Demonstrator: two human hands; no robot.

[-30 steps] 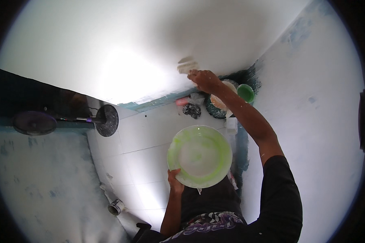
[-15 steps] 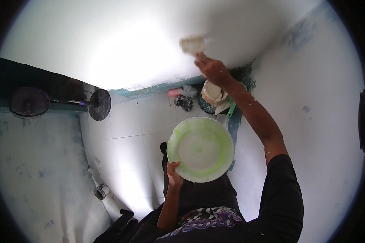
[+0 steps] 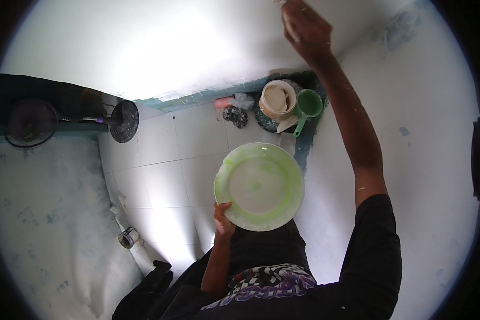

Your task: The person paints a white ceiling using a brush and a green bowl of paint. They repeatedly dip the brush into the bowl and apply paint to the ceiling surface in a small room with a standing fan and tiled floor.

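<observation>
White wall [image 3: 224, 56] is filling the top of the frame, bright patch upper center-left. Second wall [image 3: 405, 186] is running down the right side, showing bluish patches. Tiled floor [image 3: 162, 184] is spreading across the middle, left of center. Black fan [image 3: 97, 120] is standing mid-left, base toward center.

Plate, green and white [image 3: 294, 186]: sitting just below frame center, face showing, whitish smear across its middle. Left hand is holding it.

Right hand [image 3: 308, 32] is reaching to the top edge, right of center. Fingers are curling closed around a pale tool [image 3: 292, 31]; the frame edge is cutting the tool off. Can't tell if it's touching the wall.

Bucket [image 3: 274, 113] is standing upper center-right, pale stuff inside. Green dipper [image 3: 309, 104] is resting just right of it, handle pointing down.

Left hand [image 3: 224, 220] is pinching the plate's lower-left rim, thumb lying on top; the other fingers are mostly hiding underneath.

Black plastic bag [image 3: 234, 116] is lying left of the bucket. Small can [image 3: 128, 238] is lying tilted, lower left.
</observation>
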